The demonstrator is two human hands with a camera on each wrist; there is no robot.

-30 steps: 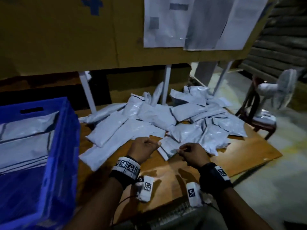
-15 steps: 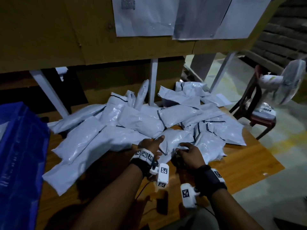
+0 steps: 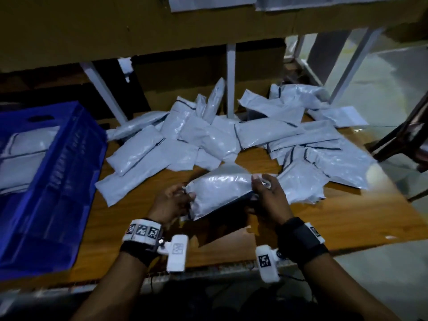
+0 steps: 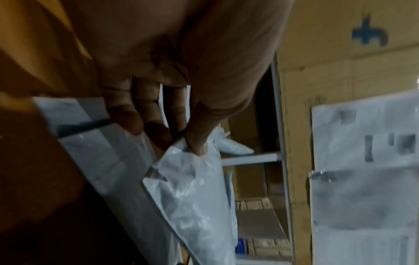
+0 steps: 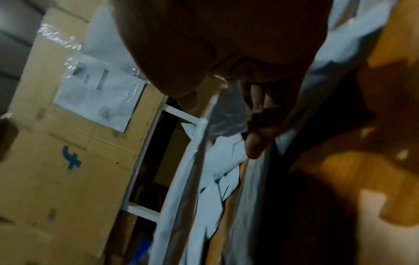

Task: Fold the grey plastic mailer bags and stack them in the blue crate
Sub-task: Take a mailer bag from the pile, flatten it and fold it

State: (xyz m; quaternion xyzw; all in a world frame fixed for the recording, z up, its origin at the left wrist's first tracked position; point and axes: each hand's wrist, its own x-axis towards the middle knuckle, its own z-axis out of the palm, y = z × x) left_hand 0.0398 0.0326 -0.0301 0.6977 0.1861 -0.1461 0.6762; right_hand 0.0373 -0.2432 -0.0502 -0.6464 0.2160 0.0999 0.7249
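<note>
I hold one grey mailer bag (image 3: 220, 193) above the wooden table (image 3: 347, 223), lifted off the heap. My left hand (image 3: 172, 201) pinches its left end between thumb and fingers; the left wrist view shows that pinch on the mailer bag (image 4: 195, 188). My right hand (image 3: 266, 195) grips the right end, thumb on top. In the right wrist view the mailer bag (image 5: 201, 161) shows edge-on beside my fingers (image 5: 256, 143). A heap of grey mailer bags (image 3: 231, 140) covers the far half of the table. The blue crate (image 3: 58, 181) stands at the left with folded bags (image 3: 20, 158) inside.
A cardboard wall (image 3: 115, 31) with taped papers rises behind the table on white metal legs (image 3: 231, 79). A dark wooden chair (image 3: 407, 140) stands at the right edge. The table's front edge (image 3: 208, 269) runs just under my wrists.
Both hands have taken one bag out of the heap and raised it toward me. The camera has turned left, so the blue crate is back in full view.
</note>
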